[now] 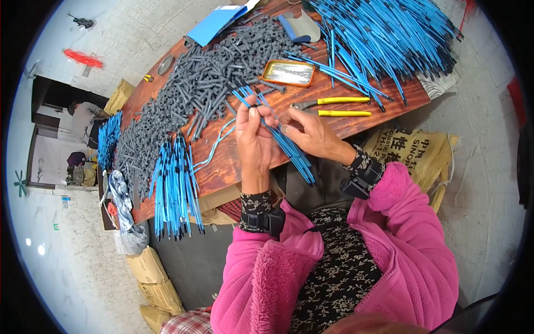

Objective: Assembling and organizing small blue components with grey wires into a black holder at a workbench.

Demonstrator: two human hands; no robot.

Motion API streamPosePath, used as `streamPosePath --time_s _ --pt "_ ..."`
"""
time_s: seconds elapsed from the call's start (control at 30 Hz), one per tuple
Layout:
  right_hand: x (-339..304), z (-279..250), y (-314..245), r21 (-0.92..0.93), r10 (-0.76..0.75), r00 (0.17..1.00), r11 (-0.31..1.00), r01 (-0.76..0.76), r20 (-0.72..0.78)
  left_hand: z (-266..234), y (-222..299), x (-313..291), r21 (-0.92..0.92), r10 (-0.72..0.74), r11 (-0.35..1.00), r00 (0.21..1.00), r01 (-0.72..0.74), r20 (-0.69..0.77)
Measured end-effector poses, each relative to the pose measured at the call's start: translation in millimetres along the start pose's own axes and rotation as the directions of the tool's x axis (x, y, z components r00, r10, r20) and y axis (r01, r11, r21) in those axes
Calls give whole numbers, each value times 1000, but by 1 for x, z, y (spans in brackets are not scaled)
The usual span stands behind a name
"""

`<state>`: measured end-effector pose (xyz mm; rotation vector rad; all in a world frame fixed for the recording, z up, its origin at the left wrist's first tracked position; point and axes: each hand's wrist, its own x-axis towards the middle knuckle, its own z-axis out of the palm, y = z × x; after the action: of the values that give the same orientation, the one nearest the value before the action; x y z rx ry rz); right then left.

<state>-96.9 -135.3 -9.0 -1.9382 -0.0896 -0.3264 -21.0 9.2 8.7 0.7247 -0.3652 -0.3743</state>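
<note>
A small bundle of thin blue rods with dark ends [293, 151] lies slanted across my left hand [255, 132], whose thumb and fingers are closed around it. Close beside it, my right hand [311, 133] has thumb and forefinger pinched together at the bundle's right side. What sits between those fingertips is too small to make out. Just beyond the right hand, pliers with yellow handles [344, 101] rest on the wooden table [361, 125]. Past the left fingertips spreads a large heap of grey ribbed plastic sleeves [217, 72].
More blue rods are piled at the far right [389, 39], and another bunch [175, 189] hangs over the near left edge. An orange-rimmed tin [288, 73] and a blue folder [217, 25] lie around the heap. A printed sack [409, 156] stands right of the table.
</note>
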Motion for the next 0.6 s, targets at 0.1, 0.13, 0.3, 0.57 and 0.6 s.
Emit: streamPosePath --time_s 0.1,0.13,0.3,0.57,0.6 --pt "0 1 4 131 7 999 991 -2 -33 -4 0 0 62 -16 998 999 18 -31" --pt "2 0 4 191 2 998 981 9 -59 -4 0 3 94 -19 995 999 22 -34" --pt "1 1 -3 200 -62 990 976 87 -129 -14 -2 7 98 -32 994 997 39 -75" --pt "-4 7 -3 -45 -97 986 995 92 -136 18 2 -2 19 -72 997 984 76 -165" --pt "-5 9 0 -88 -133 982 989 122 -133 18 1 -3 29 -57 998 989 61 -133"
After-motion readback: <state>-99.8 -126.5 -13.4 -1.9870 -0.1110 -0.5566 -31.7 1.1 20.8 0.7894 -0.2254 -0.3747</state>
